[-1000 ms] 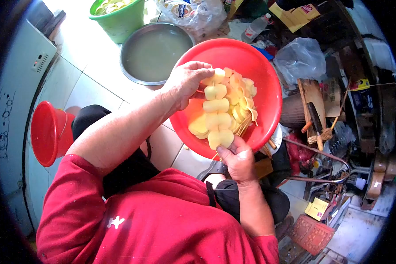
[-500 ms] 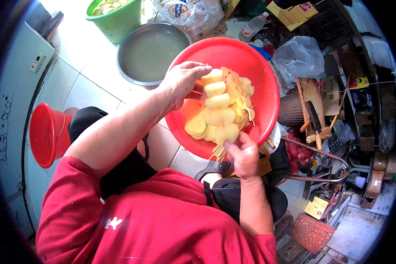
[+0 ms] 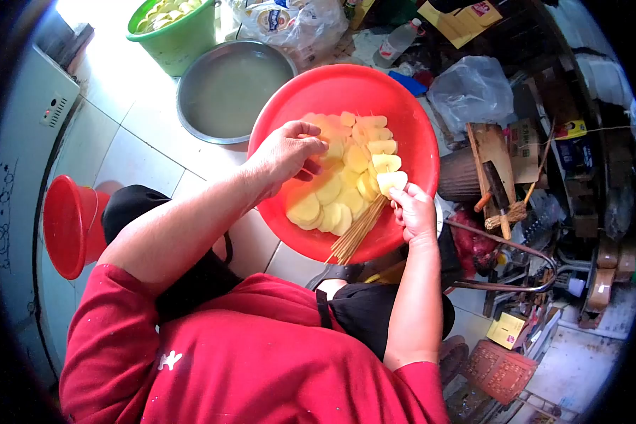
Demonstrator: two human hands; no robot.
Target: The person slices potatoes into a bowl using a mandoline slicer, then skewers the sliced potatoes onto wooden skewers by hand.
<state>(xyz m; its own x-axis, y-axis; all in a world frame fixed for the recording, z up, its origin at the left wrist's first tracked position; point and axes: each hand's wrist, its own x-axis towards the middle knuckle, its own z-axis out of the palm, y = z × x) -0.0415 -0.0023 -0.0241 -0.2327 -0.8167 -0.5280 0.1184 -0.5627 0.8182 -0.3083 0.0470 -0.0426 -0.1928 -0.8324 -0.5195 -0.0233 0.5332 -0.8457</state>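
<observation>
Right hand [image 3: 415,212] pinching near end of skewered slices [image 3: 384,163], row stretching away from it inside big red basin [image 3: 418,134]. Left hand [image 3: 287,153] loosely spread, fingers bent, hanging over basin's left side, by loose slice pile [image 3: 328,188]. Thin stick bundle [image 3: 361,232] just left of right hand, nearer body. Metal bowl [image 3: 234,90], cloudy water, beyond left hand.
</observation>
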